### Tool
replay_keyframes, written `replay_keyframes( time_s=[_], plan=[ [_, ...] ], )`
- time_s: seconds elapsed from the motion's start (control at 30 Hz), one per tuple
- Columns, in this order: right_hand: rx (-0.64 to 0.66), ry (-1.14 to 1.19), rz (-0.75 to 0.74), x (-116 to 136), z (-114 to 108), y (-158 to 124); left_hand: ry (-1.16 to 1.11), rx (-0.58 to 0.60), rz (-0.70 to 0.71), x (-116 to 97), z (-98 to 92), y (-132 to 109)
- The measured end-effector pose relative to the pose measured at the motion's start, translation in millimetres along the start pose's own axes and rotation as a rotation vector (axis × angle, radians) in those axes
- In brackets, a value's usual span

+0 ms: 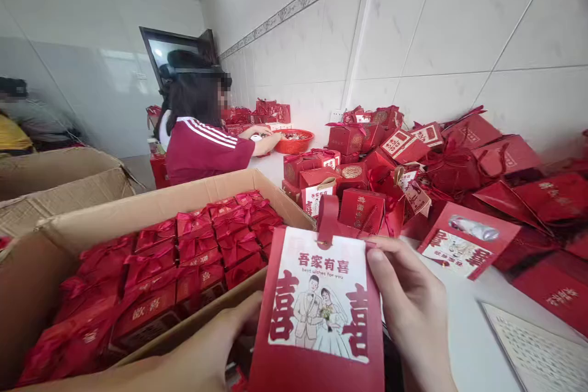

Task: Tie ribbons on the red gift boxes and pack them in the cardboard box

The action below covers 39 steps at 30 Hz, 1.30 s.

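Observation:
A red wedding gift box [316, 373] is upright in front of me. Its white label [316, 282] has a drawn bride and groom and red characters, and a red ribbon strap [327, 217] runs over its top. My right hand [413, 306] grips the upper right side, thumb along the edge. At the lower left side of the box, my left hand [206, 346] is curled against it; the thumb shows and the other fingers are mostly hidden. Left of the box, a cardboard carton [151, 199] holds rows of red gift boxes [151, 306] with ribbon bows.
Many red gift boxes [468, 165] are heaped along the wall at the right. Another labelled box [468, 242] lies on the white table [468, 318] near a pale keyboard-like panel [537, 343]. A co-worker [202, 141] reaches toward a red basket [294, 142]. More cartons [59, 177] stand left.

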State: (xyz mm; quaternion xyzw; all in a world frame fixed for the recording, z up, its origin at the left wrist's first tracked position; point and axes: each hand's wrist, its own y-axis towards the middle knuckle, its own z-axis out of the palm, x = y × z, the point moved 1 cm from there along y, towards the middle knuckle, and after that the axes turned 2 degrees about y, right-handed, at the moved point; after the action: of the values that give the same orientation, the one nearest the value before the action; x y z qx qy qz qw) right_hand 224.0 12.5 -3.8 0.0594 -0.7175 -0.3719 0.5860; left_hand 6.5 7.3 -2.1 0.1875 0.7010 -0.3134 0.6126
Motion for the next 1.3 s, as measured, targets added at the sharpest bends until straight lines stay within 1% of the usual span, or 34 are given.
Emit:
replay_keyframes(
  time_s=[0.07,0.13,0.2,0.23,0.27,0.33,0.43,0.53,0.6,0.67,0.73,0.9,1.03,1.1,1.3],
  plan=[
    [0.024,-0.002,0.02,0.0,0.6,1.4,-0.006,0.039,0.021,-0.3,0.6,-3.0],
    [0.037,0.006,0.044,-2.9,0.4,3.1,-0.065,0.049,0.019,-0.5,-2.8,-4.6],
    [0.041,0.032,0.071,-9.3,-0.9,5.6,-0.181,0.044,-0.003,-0.8,-12.2,-3.6],
    [0.036,0.042,0.086,-13.5,-1.9,7.2,-0.262,0.017,-0.022,-1.1,-19.5,-1.8],
    [0.03,0.043,0.104,-18.0,-3.2,9.0,-0.347,-0.032,-0.041,-1.5,-28.4,1.0],
    [0.028,0.016,0.156,-26.9,-5.9,12.9,-0.496,-0.193,-0.043,-3.5,-49.9,9.1],
    [0.044,-0.04,0.254,-37.3,-9.7,18.9,-0.569,-0.466,0.022,-8.8,-84.0,24.3],
    [0.077,-0.104,0.33,-43.7,-11.6,24.0,-0.567,-0.628,0.039,-11.4,-109.5,38.3],
    [0.113,-0.143,0.366,-46.8,-11.4,26.4,-0.592,-0.691,0.001,-9.8,-120.6,45.6],
    [0.153,-0.167,0.384,-49.6,-10.3,27.7,-0.671,-0.709,-0.045,-6.1,-128.6,51.6],
    [0.195,-0.192,0.384,-52.7,-9.2,28.0,-0.766,-0.699,-0.062,-1.9,-135.2,56.7],
    [0.287,-0.256,0.367,-59.7,-7.9,27.0,-0.868,-0.706,-0.032,6.4,-147.8,66.7],
    [0.319,-0.292,0.368,-60.3,-7.4,27.2,-0.856,-0.733,0.004,10.7,-153.8,70.9],
    [0.336,-0.308,0.373,-59.9,-7.0,27.3,-0.831,-0.732,-0.017,12.4,-154.5,70.8],
    [0.368,-0.316,0.382,-61.7,-4.5,28.0,-0.688,-0.712,-0.05,11.9,-146.6,66.4]
  ],
)
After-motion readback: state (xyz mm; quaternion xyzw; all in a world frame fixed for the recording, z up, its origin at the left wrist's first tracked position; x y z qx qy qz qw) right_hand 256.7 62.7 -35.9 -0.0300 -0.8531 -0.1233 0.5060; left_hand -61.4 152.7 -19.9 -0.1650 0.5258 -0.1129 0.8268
